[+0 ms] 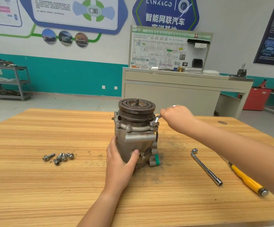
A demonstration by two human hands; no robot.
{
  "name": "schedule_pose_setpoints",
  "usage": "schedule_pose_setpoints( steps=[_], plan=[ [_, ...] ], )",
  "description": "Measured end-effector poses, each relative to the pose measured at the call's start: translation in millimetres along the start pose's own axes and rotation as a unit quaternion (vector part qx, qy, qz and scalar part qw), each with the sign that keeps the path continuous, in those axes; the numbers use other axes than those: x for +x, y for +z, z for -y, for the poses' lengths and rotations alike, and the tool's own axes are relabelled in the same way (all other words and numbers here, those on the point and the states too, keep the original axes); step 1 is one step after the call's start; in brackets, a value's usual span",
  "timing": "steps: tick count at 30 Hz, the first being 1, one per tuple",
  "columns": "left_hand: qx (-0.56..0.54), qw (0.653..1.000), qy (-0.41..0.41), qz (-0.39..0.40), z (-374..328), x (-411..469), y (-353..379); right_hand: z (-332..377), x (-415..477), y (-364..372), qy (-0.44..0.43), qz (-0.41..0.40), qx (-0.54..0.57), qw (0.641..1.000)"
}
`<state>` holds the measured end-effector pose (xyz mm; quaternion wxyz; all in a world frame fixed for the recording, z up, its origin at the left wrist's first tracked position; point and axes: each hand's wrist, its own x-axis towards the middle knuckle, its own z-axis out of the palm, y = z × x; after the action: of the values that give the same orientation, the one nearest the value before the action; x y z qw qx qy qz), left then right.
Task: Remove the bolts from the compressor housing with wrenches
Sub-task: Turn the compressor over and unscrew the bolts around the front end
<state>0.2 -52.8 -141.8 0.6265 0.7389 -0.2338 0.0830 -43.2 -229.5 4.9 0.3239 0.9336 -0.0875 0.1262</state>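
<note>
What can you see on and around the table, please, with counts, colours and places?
compressor: one, grey, upright at table centre
pulley: one, dark, on top of the compressor
fitted bolts: four visible, silver, on the compressor's flange
loose bolts: about five, silver, clustered left of the compressor
wrench: one, silver, at the flange's right bolt
L-shaped socket wrench: one, silver, lying right of the compressor
yellow-handled tool: one, near the table's right edge
table: one, light wood
shelf cart: one, grey, far left
training bench: one, beige, behind the table
left hand: holds the compressor
right hand: grips the wrench
</note>
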Motion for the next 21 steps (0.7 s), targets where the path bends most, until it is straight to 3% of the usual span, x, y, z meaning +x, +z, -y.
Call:
schedule_pose_setpoints(
  steps=[3, 5, 7, 9, 10, 12, 15, 17, 21],
  plan=[
    [0.000, 1.000, 0.002, 0.000, 0, -1, -1, 4, 7, 8, 0.012, -0.062, 0.043, 0.997],
    [-0.002, 1.000, 0.001, 0.004, -1, -1, -1, -3, 0, 9, 0.077, -0.101, 0.151, 0.980],
    [-0.002, 1.000, 0.002, 0.004, 0, -1, 0, -10, -20, 5, 0.150, -0.151, 0.338, 0.917],
    [-0.002, 1.000, 0.000, 0.001, -1, 0, 0, -11, -45, -3, 0.156, -0.217, 0.459, 0.847],
    [-0.001, 1.000, 0.000, 0.000, -1, 0, 0, -10, -59, -6, 0.139, -0.237, 0.450, 0.850],
    [0.001, 1.000, -0.001, 0.000, -1, -1, 0, -7, -84, -12, 0.100, -0.225, 0.361, 0.899],
    [0.003, 1.000, -0.002, 0.001, -2, -1, 0, 0, -98, -17, 0.124, -0.076, 0.225, 0.963],
    [0.001, 1.000, -0.003, 0.002, -3, -1, 0, 7, -98, -21, 0.128, -0.026, 0.186, 0.974],
    [0.001, 1.000, -0.004, 0.002, -3, -1, 0, 12, -89, -28, 0.134, -0.016, 0.147, 0.980]
  ],
)
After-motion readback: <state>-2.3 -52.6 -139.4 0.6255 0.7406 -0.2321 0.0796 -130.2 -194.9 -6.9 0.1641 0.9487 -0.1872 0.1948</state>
